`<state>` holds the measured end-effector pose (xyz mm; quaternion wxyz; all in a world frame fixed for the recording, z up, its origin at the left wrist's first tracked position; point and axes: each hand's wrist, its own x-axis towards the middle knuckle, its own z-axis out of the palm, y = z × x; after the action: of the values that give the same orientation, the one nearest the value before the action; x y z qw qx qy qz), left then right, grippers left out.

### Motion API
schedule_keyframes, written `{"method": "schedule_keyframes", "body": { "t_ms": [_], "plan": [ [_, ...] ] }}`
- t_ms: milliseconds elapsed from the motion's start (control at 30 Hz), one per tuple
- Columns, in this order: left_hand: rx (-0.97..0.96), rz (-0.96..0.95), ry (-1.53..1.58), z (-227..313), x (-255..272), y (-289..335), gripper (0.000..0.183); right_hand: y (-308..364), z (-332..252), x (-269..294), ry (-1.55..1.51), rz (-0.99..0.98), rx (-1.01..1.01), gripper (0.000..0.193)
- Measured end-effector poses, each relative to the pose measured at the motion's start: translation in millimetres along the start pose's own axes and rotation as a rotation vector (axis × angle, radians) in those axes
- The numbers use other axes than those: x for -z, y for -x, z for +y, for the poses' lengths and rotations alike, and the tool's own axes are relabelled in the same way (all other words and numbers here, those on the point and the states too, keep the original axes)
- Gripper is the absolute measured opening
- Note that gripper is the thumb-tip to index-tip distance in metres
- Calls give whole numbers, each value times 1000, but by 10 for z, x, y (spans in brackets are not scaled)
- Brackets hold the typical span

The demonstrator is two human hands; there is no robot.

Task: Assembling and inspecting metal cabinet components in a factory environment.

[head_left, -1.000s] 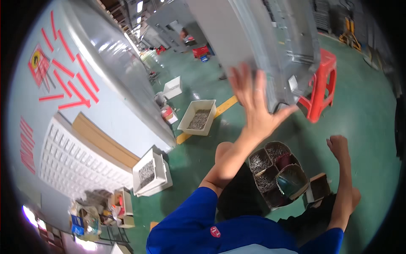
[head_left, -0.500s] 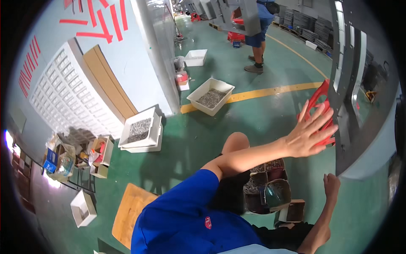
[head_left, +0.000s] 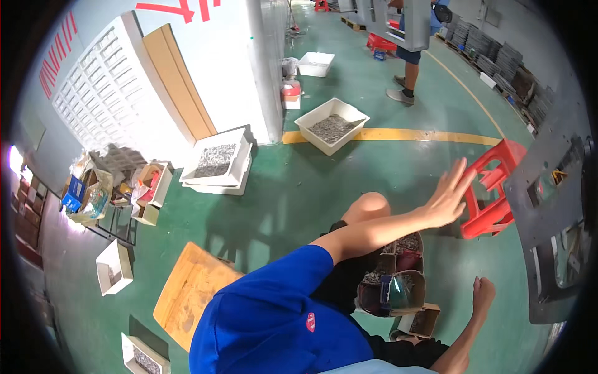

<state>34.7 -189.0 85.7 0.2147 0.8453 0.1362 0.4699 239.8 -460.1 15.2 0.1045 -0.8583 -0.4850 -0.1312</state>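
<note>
My left hand [head_left: 450, 198] is stretched out with its fingers apart, holding nothing. In the picture its fingertips lie beside a red plastic stool [head_left: 484, 219]; I cannot tell whether they touch it. A grey metal panel [head_left: 543, 209] with cut-outs stands at the right edge, apart from both hands. My right hand [head_left: 483, 294] is raised lower down, with its fingers curled closed; anything inside them is hidden. Between my arms sits a group of cut-open containers [head_left: 408, 279] holding small metal parts, and a small carton [head_left: 423, 321] is just below it.
A wooden stool [head_left: 190, 290] is at my left. White bins of small parts stand on the green floor, one [head_left: 332, 126] by the yellow line and stacked ones [head_left: 218, 163] by the wall. Farther off, a person [head_left: 408, 65] stands behind a grey metal frame [head_left: 398, 25].
The grey panel at the right has swung away from my left hand and shows more of its face, uncovering the red stool. My left hand's fingers are closer together. The view has turned slightly left.
</note>
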Motion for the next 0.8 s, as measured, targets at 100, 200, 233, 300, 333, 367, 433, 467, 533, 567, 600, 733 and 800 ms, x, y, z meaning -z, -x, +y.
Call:
{"method": "schedule_keyframes", "body": {
  "t_ms": [100,200,233,300,333,367,433,467,533,567,600,733,800],
  "plan": [
    [-212,-1,-31,141,-18,55,82,0,-1,-29,-11,-30,-19,34],
    [-411,-63,-110,219,-133,110,78,-73,14,-38,42,-52,8,33],
    [-435,-92,-61,268,-155,126,76,-61,-18,-19,32,-55,-9,33],
    [-549,-97,-119,297,-266,173,75,-62,-3,-12,31,-62,-21,32],
    [-607,-106,-145,330,-261,179,74,-49,25,-33,37,-68,-22,32],
    [-591,-170,-95,395,-209,202,74,-31,50,-47,43,-74,-24,32],
    [-584,-189,-84,396,-227,216,75,-34,53,-60,37,-54,-4,32],
    [-580,-197,-81,395,-230,225,76,-42,36,-59,33,-43,7,32],
    [-571,-165,-116,353,-309,228,77,-42,18,-36,24,-46,-2,32],
    [-564,-153,-116,333,-332,231,78,-37,17,-30,20,-47,-6,32],
    [-557,-141,-118,314,-350,232,78,-32,27,-41,27,-46,-3,33],
    [-502,-102,-143,313,-335,205,78,-16,104,-98,21,-39,-16,36],
    [-474,-105,-157,307,-336,202,77,-12,128,-111,10,-34,-17,36]
  ]
}}
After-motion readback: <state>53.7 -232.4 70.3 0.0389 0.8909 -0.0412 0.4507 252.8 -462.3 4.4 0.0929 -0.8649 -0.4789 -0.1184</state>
